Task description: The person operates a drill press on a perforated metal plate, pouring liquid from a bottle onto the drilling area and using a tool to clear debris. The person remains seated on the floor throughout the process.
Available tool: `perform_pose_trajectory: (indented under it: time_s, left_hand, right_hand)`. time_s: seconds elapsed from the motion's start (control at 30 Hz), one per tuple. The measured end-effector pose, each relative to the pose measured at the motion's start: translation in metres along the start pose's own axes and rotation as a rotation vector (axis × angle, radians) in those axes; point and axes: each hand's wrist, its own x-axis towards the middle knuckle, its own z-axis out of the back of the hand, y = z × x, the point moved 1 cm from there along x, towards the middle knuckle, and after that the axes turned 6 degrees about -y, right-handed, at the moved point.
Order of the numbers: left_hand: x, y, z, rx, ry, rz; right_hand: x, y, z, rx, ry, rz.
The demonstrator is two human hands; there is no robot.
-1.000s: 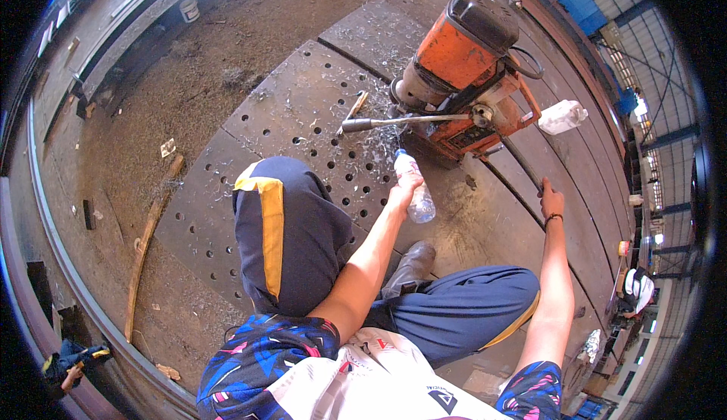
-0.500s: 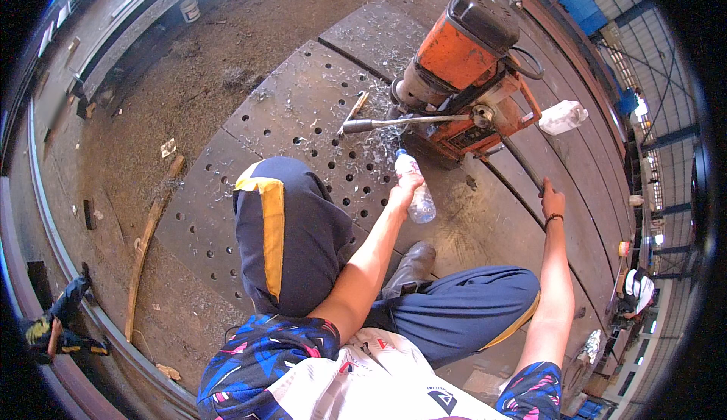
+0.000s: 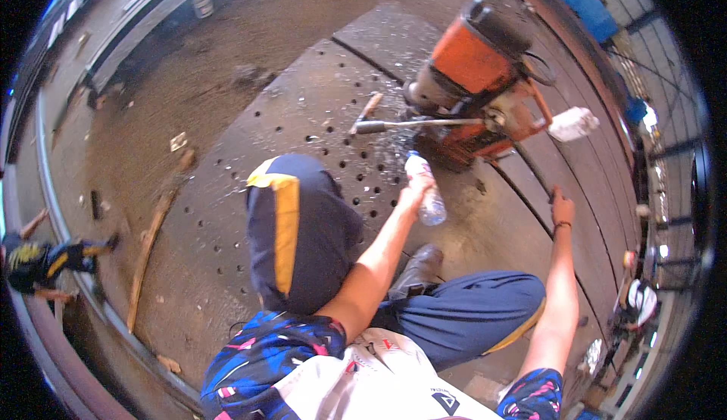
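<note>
Left hand [image 3: 419,190] grips a plastic bottle [image 3: 432,212]; right hand [image 3: 562,210], can't tell. Steel plate [image 3: 303,109] already has holes [image 3: 339,164], no clue what's left.

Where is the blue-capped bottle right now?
In the head view, the bottle is slightly right of centre, in the left hand, below the orange machine.
</note>
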Motion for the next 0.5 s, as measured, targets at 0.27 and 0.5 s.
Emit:
perform_pose_trajectory:
  time_s: [0.27,0.5]
  left_hand:
    - [-0.031,-0.005,-0.018,0.014,0.021,-0.028]
    - [-0.021,0.000,-0.015,0.139,0.045,-0.209]
  right_hand:
    - [0.030,-0.073,-0.009,0.044,-0.085,0.033]
    - [0.039,-0.068,-0.008,-0.033,0.022,-0.004]
